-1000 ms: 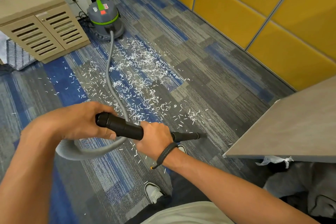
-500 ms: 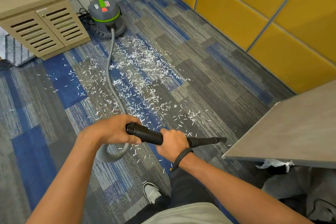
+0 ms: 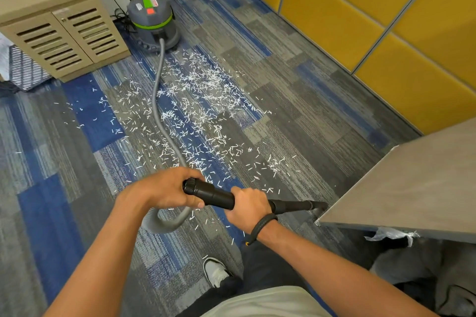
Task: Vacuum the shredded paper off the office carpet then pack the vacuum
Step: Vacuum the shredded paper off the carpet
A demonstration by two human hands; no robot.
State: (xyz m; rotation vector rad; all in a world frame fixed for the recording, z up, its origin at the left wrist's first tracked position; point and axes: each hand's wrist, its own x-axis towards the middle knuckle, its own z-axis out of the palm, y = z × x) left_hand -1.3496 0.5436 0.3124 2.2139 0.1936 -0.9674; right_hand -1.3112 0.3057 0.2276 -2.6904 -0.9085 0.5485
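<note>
- Head view: the left hand (image 3: 164, 189) curls round the hose end of the black wand (image 3: 213, 194), its fingers wrapped over the ribbed collar, so the joint between wand and hose is mostly covered
- The right hand (image 3: 248, 204) grips the wand further along, knuckles up, with a dark band on the wrist; the stretch of wand under the palm is hidden
- Beyond the right hand the wand narrows and runs right toward the corner of the grey desk (image 3: 412, 183); its tip lies at the desk edge and the nozzle there is too dark and small to make out
- The grey hose (image 3: 157, 100) loops under the left hand, then runs away over the carpet (image 3: 296, 90) to the vacuum (image 3: 153, 23), a grey drum with a green band, standing near the far wall beside the slatted cabinet (image 3: 64, 33)
- A black cord lies bunched behind the vacuum; where it ends is unclear
- The shredded paper (image 3: 201, 100) lies in a broad white scatter between vacuum and hands, on both sides of the hose, thinning toward the desk
- 1 white shoe (image 3: 215, 271) shows below the arms; the other foot is out of sight
- Yellow wall panels (image 3: 360, 20) run along the right, cut off by the frame
- Something pale and crumpled hangs under the desk edge; what it is cannot be told
</note>
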